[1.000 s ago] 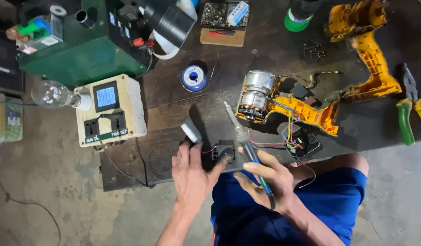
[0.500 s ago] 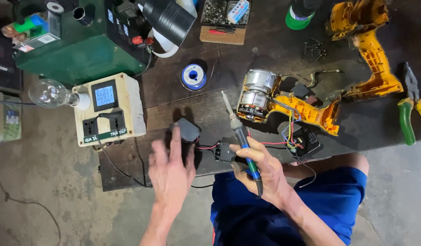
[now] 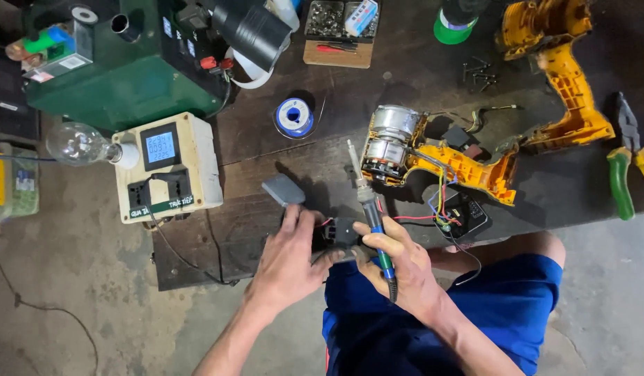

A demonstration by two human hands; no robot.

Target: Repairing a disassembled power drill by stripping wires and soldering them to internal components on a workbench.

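My right hand [image 3: 398,268] grips a blue-handled soldering iron [image 3: 369,205], tip pointing up and away towards the opened yellow drill half [image 3: 461,167] with its motor [image 3: 390,143] exposed. My left hand [image 3: 291,257] rests on a small black switch part [image 3: 339,233] at the bench's near edge, fingers closed on it. Red and black wires [image 3: 412,218] run from that part towards the drill. A small grey block [image 3: 283,189] lies just beyond my left fingers.
A cream meter box with sockets [image 3: 167,167] and a bulb [image 3: 78,143] sit left, behind them a green machine [image 3: 120,76]. Solder spool [image 3: 293,116], other yellow drill shell [image 3: 555,69], green-and-yellow-handled pliers [image 3: 628,170], screw tray [image 3: 339,28] lie around.
My left hand let go of the grey block, which now lies on the bench, and came back onto the black switch part. The right hand raised the iron slightly.
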